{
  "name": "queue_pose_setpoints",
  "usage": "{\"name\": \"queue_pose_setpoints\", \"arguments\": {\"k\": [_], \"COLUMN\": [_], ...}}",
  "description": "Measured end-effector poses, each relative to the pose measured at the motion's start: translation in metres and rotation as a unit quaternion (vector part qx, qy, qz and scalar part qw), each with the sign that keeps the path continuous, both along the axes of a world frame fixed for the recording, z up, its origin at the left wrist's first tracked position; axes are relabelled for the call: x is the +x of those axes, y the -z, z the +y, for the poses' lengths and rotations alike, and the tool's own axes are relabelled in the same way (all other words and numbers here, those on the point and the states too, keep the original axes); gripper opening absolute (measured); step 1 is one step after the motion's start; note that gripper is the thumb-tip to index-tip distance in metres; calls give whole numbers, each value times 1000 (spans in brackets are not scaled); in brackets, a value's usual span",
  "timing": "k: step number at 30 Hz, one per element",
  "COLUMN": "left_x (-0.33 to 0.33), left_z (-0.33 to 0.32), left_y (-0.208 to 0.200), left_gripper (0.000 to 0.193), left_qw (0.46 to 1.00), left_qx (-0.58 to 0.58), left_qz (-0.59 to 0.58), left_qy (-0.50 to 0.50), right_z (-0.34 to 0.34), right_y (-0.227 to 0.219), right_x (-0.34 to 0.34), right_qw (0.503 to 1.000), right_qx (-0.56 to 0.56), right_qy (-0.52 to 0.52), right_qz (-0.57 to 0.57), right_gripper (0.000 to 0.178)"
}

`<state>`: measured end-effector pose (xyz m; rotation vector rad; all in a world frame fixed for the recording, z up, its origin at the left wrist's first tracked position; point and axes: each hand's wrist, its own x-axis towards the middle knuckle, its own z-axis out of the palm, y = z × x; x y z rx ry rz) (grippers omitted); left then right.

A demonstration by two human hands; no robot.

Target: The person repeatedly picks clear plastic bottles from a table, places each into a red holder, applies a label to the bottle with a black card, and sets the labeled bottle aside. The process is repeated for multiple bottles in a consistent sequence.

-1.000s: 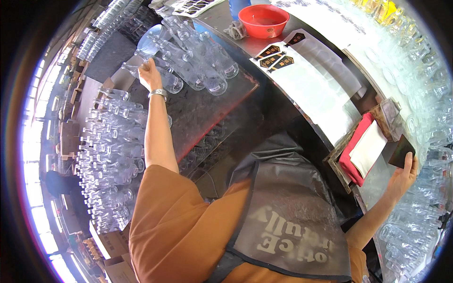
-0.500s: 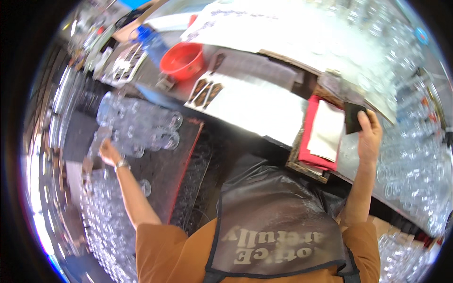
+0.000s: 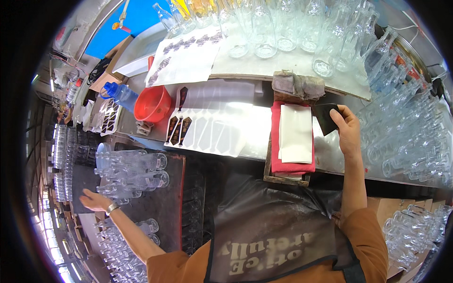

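My left hand is stretched out to the left with its fingers extended and nothing in them. Just beside it stand several clear glass bottles on a dark table. More glass bottles are packed on the near side of that forearm. My right hand pinches a flat black square piece between thumb and fingers. That piece is held by the right edge of a folded white cloth, which lies on a red cloth over a wooden block.
A sheet of dark printed decals lies on the bench, left of the cloths. A red bowl and a blue-capped bottle stand beyond it. Glass bottles line the raised shelf, with more bottles crowded at right.
The view has turned, so the bench appears further left. My left hand has gone from bent fingers at the bottles to extended fingers beside them. My right hand keeps the black piece.
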<state>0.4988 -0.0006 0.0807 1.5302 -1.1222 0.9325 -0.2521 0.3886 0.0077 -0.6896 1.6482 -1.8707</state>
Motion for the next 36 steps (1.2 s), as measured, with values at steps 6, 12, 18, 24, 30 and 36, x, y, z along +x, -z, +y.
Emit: {"name": "queue_pose_setpoints", "arguments": {"k": [6, 12, 18, 24, 30, 36], "left_x": [-377, -611, -670, -614, -590, -601], "left_z": [103, 48, 17, 78, 199, 223], "left_y": [-109, -7, 39, 23, 31, 81], "left_gripper": [28, 106, 95, 68, 65, 67], "left_qw": [832, 676, 650, 490, 133, 60], "left_qx": [-66, 220, 251, 294, 571, 598], "left_qz": [25, 157, 214, 266, 301, 425], "left_qy": [550, 686, 685, 776, 752, 677], "right_z": [-3, 9, 39, 33, -9, 6], "right_y": [-10, -18, -1, -2, -29, 6], "right_x": [5, 17, 11, 14, 46, 62], "right_qw": [998, 1000, 999, 992, 999, 992], "right_qx": [-63, -17, 9, -37, 35, 82], "right_qy": [21, -2, 44, 34, -35, -24], "right_qz": [12, 7, -28, -118, -1, 90], "right_gripper": [31, 31, 29, 20, 29, 38]}}
